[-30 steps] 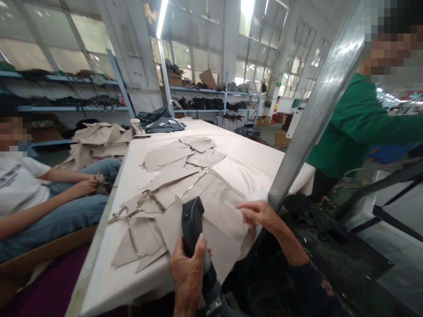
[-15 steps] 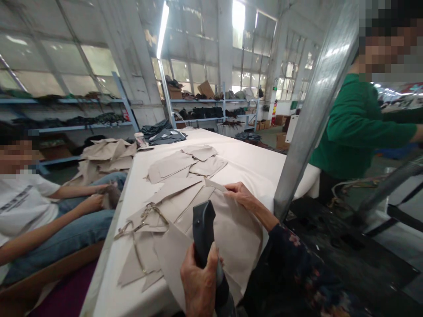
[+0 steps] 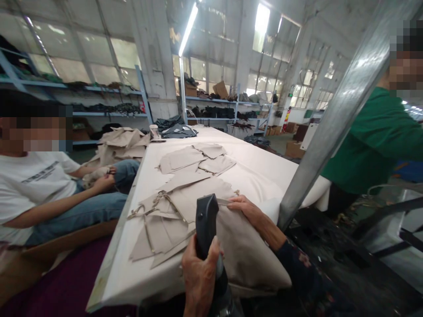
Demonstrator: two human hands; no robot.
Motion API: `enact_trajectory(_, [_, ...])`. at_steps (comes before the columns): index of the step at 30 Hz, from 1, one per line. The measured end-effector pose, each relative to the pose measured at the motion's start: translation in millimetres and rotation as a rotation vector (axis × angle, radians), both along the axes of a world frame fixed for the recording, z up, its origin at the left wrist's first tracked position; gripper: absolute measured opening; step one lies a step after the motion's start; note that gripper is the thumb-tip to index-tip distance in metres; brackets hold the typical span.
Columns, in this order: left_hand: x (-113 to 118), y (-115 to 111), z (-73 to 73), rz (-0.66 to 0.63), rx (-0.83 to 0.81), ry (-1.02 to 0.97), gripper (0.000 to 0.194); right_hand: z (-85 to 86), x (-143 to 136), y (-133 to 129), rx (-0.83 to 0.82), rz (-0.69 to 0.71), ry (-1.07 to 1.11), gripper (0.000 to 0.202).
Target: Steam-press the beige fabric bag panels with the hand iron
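Note:
My left hand [image 3: 200,275] is wrapped round a black hand-held tool [image 3: 206,224] with a broad, blunt head that points away from me. A thicker dark part of it runs down towards my body. My right hand [image 3: 241,204] pinches the edge of a beige fabric piece [image 3: 247,246], close to the tool's head. That piece hangs over the front of the table, spread below my right forearm. Left of the tool lie more beige fabric pieces [image 3: 161,235], some with narrow brownish strips along them. Another beige stack [image 3: 181,160] is farther up the table.
A long table [image 3: 257,154] under pale cloth stretches ahead. A slanted metal post [image 3: 317,145] rises at its right edge. A seated person [image 3: 49,189] handles cloth on the left, and a person in green [image 3: 370,136] stands at the right. Shelves [image 3: 211,101] line the back.
My view has turned left. My right hand has drawn the beige piece off the pile towards me and down over the table's front. The tool stays in my left hand.

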State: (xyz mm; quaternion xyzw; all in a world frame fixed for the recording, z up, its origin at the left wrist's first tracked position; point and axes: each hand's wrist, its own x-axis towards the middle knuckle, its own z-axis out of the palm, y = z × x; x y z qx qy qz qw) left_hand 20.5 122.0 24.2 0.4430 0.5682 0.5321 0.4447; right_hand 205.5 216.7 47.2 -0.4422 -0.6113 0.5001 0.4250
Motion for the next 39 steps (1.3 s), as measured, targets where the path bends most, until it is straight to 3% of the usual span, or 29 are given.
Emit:
enact_trajectory(4, [-13, -15, -0.7, 0.056, -0.048, -0.044, 0.039, 1.0, 1, 6, 0.197, -0.266, -0.214, 0.016])
enact_trajectory(9, [-10, -32, -1.6, 0.0, -0.055, -0.077, 0.038, 2.9, -9, 1, 0.257, -0.22, -0.233, 0.018])
enact_trajectory(13, [-8, -29, -5.0, -0.048, -0.04, -0.04, 0.037, 6.8, -18, -15, 0.107, -0.152, -0.141, 0.02])
enact_trajectory(17, [-16, -23, -2.6, 0.0, -0.002, -0.062, 0.037, 10.2, -18, -28, -0.127, -0.147, -0.045, 0.022])
enact_trajectory(23, [-20, -32, 0.7, 0.03, -0.014, -0.1, 0.037, 13.2, -21, -26, -0.189, -0.23, 0.051, 0.021])
enact_trajectory(34, [-21, -44, -1.0, -0.009, -0.034, -0.069, 0.037, 17.5, -32, -35, -0.185, -0.104, 0.086, 0.019])
enact_trajectory(37, [-21, -47, 1.3, -0.025, -0.043, -0.092, 0.037, 21.9, -34, -36, -0.179, 0.093, 0.074, 0.019])
enact_trajectory(39, [-26, -45, 3.4, 0.036, -0.034, -0.117, 0.036, 25.0, -34, -39, -0.208, 0.227, 0.052, 0.022])
